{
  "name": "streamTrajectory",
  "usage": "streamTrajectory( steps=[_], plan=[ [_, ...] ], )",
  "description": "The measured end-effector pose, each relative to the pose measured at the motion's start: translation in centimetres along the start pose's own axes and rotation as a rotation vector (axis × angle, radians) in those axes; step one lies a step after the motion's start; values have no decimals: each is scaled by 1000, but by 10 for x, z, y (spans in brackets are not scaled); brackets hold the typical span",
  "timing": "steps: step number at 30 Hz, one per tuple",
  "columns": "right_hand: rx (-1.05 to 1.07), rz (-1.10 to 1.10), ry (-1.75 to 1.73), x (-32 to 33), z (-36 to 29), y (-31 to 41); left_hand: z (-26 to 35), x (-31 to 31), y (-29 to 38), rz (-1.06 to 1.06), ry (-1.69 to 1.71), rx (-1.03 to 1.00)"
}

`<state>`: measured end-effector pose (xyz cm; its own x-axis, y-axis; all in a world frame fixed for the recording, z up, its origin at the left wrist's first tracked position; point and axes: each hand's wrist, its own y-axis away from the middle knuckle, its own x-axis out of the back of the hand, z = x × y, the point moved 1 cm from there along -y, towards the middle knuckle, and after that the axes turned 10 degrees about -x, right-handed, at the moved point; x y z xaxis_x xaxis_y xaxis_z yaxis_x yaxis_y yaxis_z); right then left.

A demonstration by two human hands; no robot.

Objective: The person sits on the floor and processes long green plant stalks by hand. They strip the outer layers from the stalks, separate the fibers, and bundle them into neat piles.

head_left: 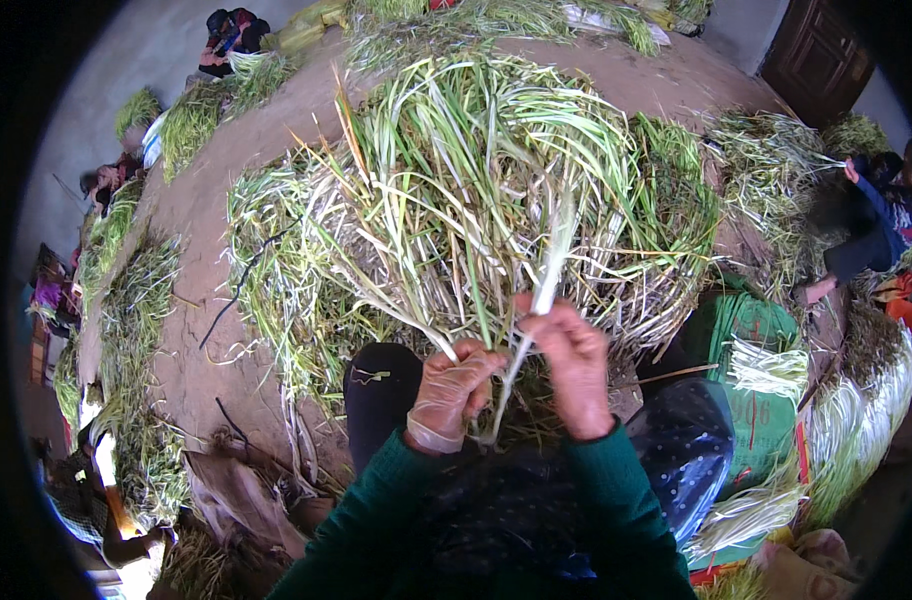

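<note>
My left hand (456, 397), in a thin see-through glove, grips the lower ends of a few green-and-white garlic-like stalks (418, 322). Their leaves fan out over the large heap (456, 195) in front of my knees. Just to its right, the fingers of my right hand (576, 367), blurred, are closed around a pale stem (555, 266). That stem slants from my lap up over the heap, and its upper end is smeared by motion. A dark polka-dot apron (681, 431) covers my lap.
Right of my knee, a green woven sack (756, 442) carries trimmed white stalks (767, 367). Beyond it lies a neat pile of white stems (861, 412). One co-worker (883, 217) sits at right, another (231, 45) at back left. A crumpled sack (238, 495) lies at lower left.
</note>
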<state>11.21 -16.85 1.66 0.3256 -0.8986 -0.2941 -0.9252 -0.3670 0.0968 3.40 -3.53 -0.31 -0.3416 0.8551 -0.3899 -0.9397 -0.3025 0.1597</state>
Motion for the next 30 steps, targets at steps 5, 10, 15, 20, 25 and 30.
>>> streamTrajectory(
  steps=[5, 10, 15, 20, 25, 30],
  plan=[
    [224, 277, -57, 53, -42, 2, -25, 51, 11, 145, -68, -72],
    [333, 429, -260, 79, -56, 2, -2, 82, 17, 210, -139, -133],
    [226, 107, 7, 31, -59, 4, 34, 40, 28, -35, -28, -382],
    [115, -91, 19, -28, -30, -5, 16, -6, 16, -318, -146, -290],
    [-244, -374, -32, -30, 42, 31, 49, 12, 8, -151, 183, -244],
    [-514, -620, 191, -18, 31, 73, 62, 44, 3, -72, 320, -258]
  ],
)
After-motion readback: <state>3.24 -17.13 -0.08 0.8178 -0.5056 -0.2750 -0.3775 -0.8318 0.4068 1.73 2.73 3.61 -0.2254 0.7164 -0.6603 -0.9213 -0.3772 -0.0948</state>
